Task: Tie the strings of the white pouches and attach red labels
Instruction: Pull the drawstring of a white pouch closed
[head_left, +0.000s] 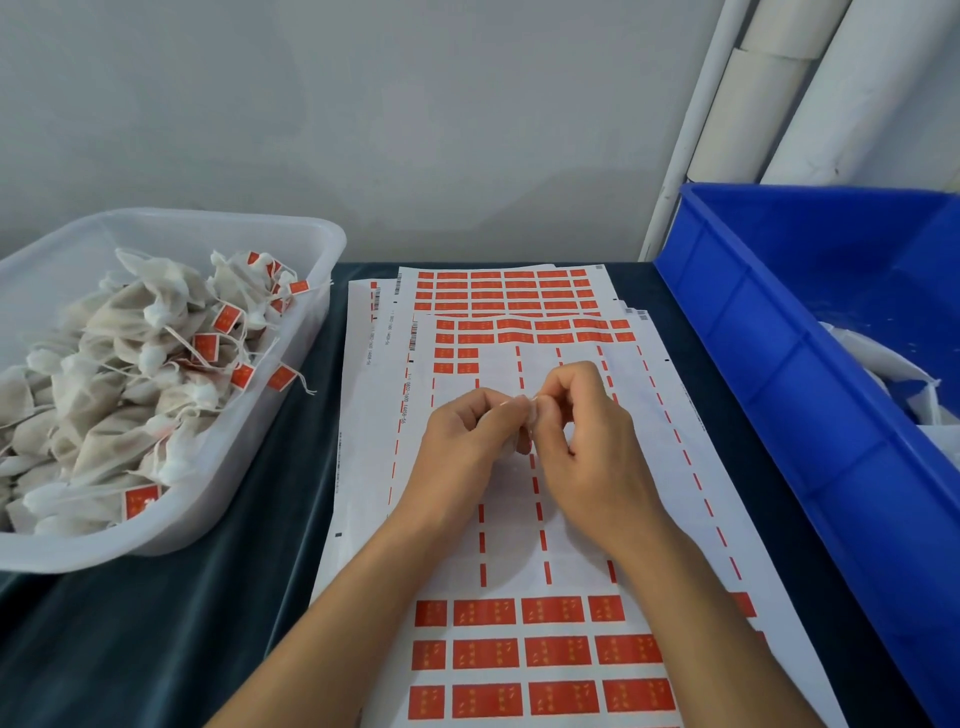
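Note:
My left hand (470, 436) and my right hand (582, 431) meet fingertip to fingertip above the label sheet (566, 519). Between them I pinch a small white pouch (530, 421), mostly hidden by the fingers; its strings cannot be made out. Red labels (556, 649) fill the near rows of the sheet, and more sit at its far end. The middle rows are peeled, leaving only thin red strips.
A translucent tub (291, 384) at the left holds several white pouches with red labels (130, 384). A blue crate (779, 364) stands at the right with white material inside. More label sheets (498, 291) lie farther back. Dark cloth covers the table (156, 623).

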